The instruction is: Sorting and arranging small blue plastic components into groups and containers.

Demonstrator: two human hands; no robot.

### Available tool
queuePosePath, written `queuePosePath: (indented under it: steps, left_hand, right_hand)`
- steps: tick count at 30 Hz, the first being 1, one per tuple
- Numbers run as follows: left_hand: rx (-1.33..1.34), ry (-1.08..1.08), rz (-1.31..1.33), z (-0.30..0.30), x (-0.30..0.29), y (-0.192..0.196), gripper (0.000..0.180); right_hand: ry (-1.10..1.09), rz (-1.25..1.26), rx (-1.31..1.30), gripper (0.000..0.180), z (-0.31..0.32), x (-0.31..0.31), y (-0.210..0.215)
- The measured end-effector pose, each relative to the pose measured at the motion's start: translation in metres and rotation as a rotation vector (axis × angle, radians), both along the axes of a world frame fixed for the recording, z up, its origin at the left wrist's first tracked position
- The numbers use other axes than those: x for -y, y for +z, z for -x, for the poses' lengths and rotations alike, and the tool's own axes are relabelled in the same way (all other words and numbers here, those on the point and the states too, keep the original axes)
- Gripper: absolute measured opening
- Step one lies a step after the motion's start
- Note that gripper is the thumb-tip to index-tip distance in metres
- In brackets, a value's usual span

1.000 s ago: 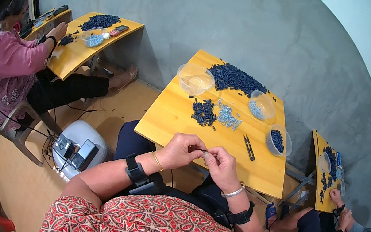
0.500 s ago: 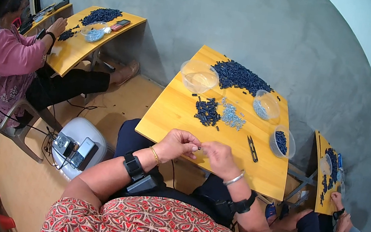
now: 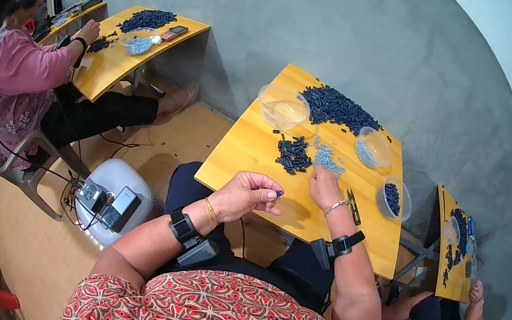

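Above the near edge of the yellow wooden table, my left hand [image 3: 247,196] pinches a small dark blue cylindrical piece [image 3: 279,193] between thumb and fingertips. My right hand [image 3: 325,189] reaches over the table, its bent fingertips at the near side of a pile of small light grey-blue pieces [image 3: 327,157]. Whatever those fingers grip is too small or hidden to name. A small heap of dark blue pieces [image 3: 294,155] lies just left of that pile. Black thread snips [image 3: 353,208] lie right beside my right wrist.
A big dark blue heap [image 3: 342,108] covers the table's far edge. Clear plastic bowls stand around: a large one [image 3: 282,112], one with light pieces [image 3: 373,148], one with dark pieces [image 3: 394,199]. People sit at tables on both sides. A grey stool [image 3: 111,172] holds devices and cables.
My hands have parted. The right one has moved forward to the light grey-blue pile, while the left stays near the table edge with a dark blue piece in its fingers.
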State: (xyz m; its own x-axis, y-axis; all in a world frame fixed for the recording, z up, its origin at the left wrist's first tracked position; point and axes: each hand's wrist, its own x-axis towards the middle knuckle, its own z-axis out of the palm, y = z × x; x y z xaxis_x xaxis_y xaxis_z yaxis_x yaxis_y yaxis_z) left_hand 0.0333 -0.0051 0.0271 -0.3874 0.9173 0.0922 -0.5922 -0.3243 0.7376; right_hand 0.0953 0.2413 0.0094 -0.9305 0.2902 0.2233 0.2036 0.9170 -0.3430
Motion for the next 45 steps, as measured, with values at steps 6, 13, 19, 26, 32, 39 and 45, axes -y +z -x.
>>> queuePosePath:
  steps: [6,13,19,26,32,39,45]
  left_hand:
    - [-0.009,-0.026,-0.036,-0.008,0.0,0.013,0.012]
    - [-0.059,-0.015,-0.022,-0.021,-0.001,0.028,0.015]
    - [-0.211,0.05,-0.019,-0.031,-0.001,0.039,0.014]
    - [-0.258,0.083,0.002,-0.038,0.001,0.049,0.015]
    - [-0.279,0.087,-0.032,-0.038,0.0,0.05,0.016]
    - [-0.288,0.053,-0.041,-0.035,0.002,0.047,0.017]
    - [-0.279,0.036,-0.031,-0.035,0.0,0.049,0.015]
  right_hand:
    - [-0.007,0.378,-0.229,0.009,-0.028,0.01,0.013]
    - [0.162,1.279,-0.428,0.003,-0.076,0.078,0.072]
    - [0.438,1.629,-0.412,0.01,-0.084,0.09,0.082]
    - [0.512,1.651,-0.45,0.009,-0.086,0.097,0.086]
    - [0.522,1.368,-0.488,0.007,-0.086,0.103,0.087]
    - [0.494,0.888,-0.562,0.01,-0.09,0.107,0.096]
    - [0.462,0.629,-0.564,0.011,-0.091,0.107,0.096]
